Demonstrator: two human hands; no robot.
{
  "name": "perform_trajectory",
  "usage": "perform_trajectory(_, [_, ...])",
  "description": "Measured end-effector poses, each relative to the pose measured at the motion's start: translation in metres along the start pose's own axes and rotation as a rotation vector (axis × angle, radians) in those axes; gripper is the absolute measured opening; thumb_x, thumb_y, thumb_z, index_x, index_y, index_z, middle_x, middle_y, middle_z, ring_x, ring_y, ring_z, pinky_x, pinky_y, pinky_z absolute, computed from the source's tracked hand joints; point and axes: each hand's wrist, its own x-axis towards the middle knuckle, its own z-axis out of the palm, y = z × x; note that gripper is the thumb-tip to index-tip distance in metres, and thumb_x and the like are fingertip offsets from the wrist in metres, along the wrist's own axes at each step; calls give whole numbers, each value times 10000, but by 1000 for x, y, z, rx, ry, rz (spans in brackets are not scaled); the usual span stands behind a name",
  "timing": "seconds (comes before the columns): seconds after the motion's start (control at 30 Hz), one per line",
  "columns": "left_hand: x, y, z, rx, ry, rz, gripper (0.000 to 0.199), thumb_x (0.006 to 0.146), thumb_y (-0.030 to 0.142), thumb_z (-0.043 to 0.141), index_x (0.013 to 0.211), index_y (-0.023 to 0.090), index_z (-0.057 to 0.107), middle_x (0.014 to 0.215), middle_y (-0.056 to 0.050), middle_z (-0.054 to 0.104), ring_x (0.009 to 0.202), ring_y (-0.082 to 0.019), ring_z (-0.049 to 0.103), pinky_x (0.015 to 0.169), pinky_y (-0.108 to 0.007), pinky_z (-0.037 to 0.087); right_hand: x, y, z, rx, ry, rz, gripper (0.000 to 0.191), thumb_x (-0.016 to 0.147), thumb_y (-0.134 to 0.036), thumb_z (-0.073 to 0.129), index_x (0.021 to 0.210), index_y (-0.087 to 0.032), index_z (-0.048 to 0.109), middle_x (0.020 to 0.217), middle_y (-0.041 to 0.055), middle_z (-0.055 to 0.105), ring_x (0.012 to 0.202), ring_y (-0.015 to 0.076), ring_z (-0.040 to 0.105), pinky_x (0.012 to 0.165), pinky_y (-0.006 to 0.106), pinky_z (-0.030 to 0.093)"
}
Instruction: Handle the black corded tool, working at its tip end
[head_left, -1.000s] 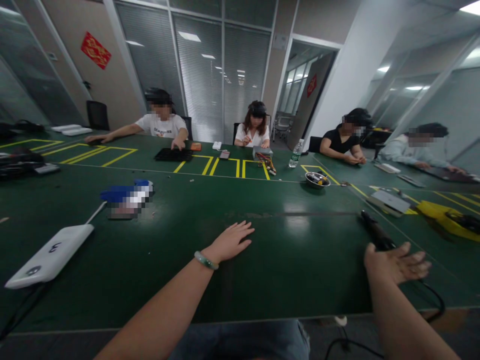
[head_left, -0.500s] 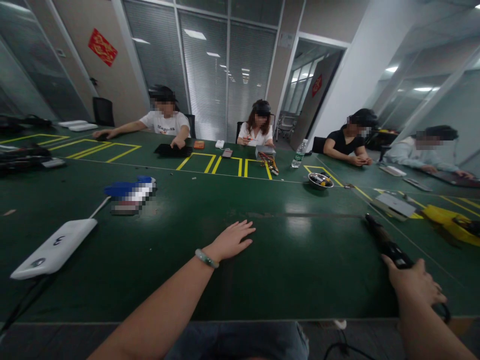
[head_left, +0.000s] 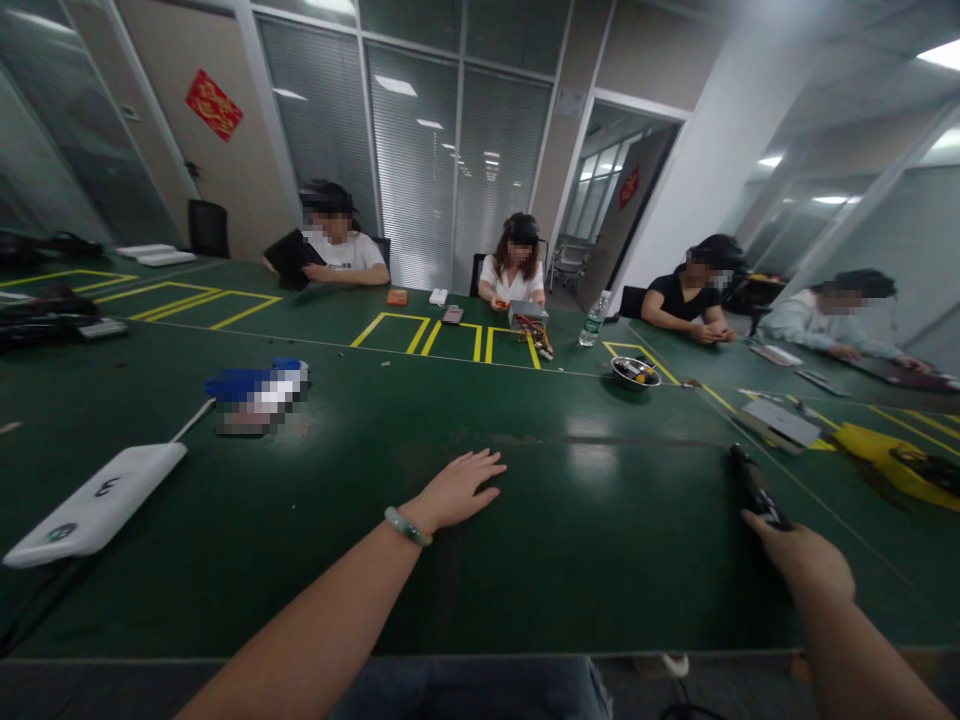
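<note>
Left hand [head_left: 457, 490] is pressing flat on the green worktop [head_left: 600, 570], fingers spreading wide; right hand [head_left: 799, 565] is touching the black soldering iron [head_left: 756, 487] near the right edge, fingertips [head_left: 757, 525] on its handle, grip impossible to tell!

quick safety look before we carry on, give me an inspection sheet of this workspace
surface: green table top, yellow tape outlines
job's things: dark-handled tool, possibly a soldering iron, on the table
clutter: white flat pad, pixelated blue and white item, metal bowl of small items
hands: left hand flat on the table, jade-like bangle, holding nothing; right hand at the tool's near end, grip unclear
cables: black cable beside the white flat pad
surroundings: four seated people, glass partitions, doorway
</note>
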Motion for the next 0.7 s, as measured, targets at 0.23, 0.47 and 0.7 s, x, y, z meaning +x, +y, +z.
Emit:
perform_trajectory(0.23, [2, -3, 6, 28, 37, 19, 491, 973, 485, 412, 1434, 317, 413, 1543, -6, 337, 1445, -200, 253, 1187, -434, 192, -74, -62, -6, -33, -119, -228, 735, 765, -804, 418, 1088, -201, 687, 932, 179, 689, 862, 353, 659, 685, 403, 481])
perform_trajectory(0.47, [0, 15, -4, 73, 146, 78, 526, 945, 425, 492, 1445, 294, 397, 1524, -18, 375, 1432, -202, 285, 1176, -427, 249, -172, -186, -2, 38, -165, -839, 494, 800, -596, 596, 1173, -277, 652, 994, 54, 696, 902, 239, 642, 732, 288, 432])
perform_trajectory(0.7, [2, 25, -9, 205, 223, 155, 811, 846, 497, 631, 1516, 274, 231, 1573, -37, 265, 1466, -228, 184, 1210, -442, 137, -266, -309, 31, 75, -160, -1411, 605, 769, -611, 668, 1204, -192, 630, 1101, 102, 660, 1003, 252, 604, 900, 328, 422])
